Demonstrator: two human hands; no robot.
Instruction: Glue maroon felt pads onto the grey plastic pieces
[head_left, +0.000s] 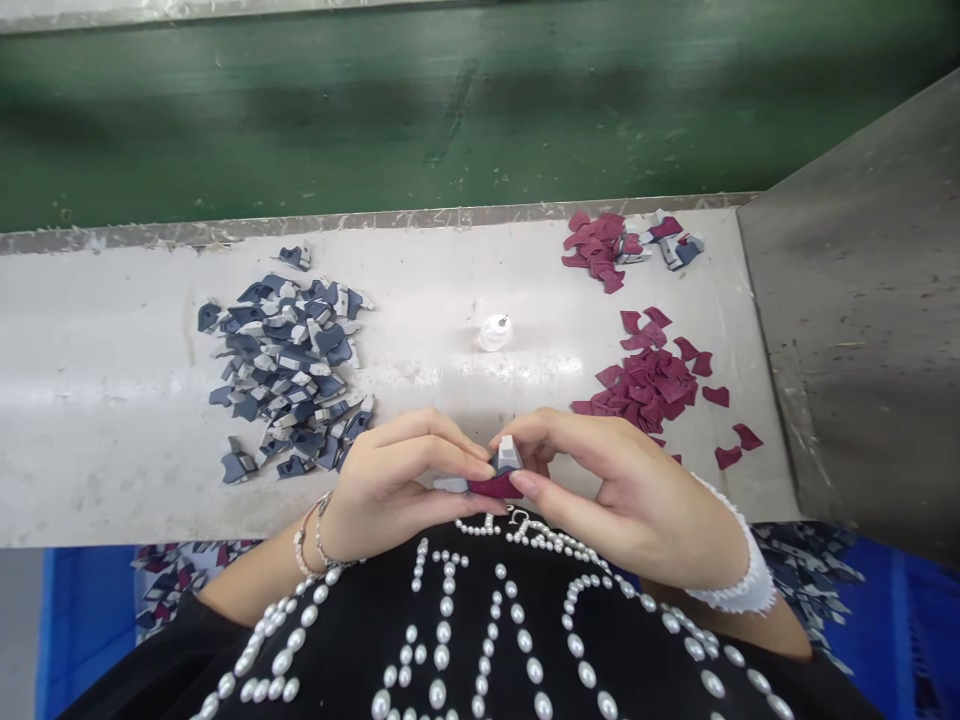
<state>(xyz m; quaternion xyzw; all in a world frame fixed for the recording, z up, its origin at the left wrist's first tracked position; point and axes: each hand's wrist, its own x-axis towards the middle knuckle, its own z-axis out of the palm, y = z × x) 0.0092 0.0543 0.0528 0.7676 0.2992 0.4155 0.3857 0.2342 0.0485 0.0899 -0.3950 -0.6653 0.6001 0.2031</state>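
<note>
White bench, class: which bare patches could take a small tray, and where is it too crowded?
The white bench is bare left of the navy pieces, and in the middle strip between them and the maroon pieces, apart from a small white bottle. The right end is crowded: a second maroon pile lies behind. Both hands fill the front edge.

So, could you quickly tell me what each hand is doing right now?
Left hand: pinched shut on the maroon piece.
Right hand: pinched shut on the same piece.

Left hand (390, 480) and right hand (622, 490) pinch one maroon piece (495, 487) with a grey tab (508, 453) between their fingertips; maroon pieces (652, 380) lie just beyond the right hand.
</note>
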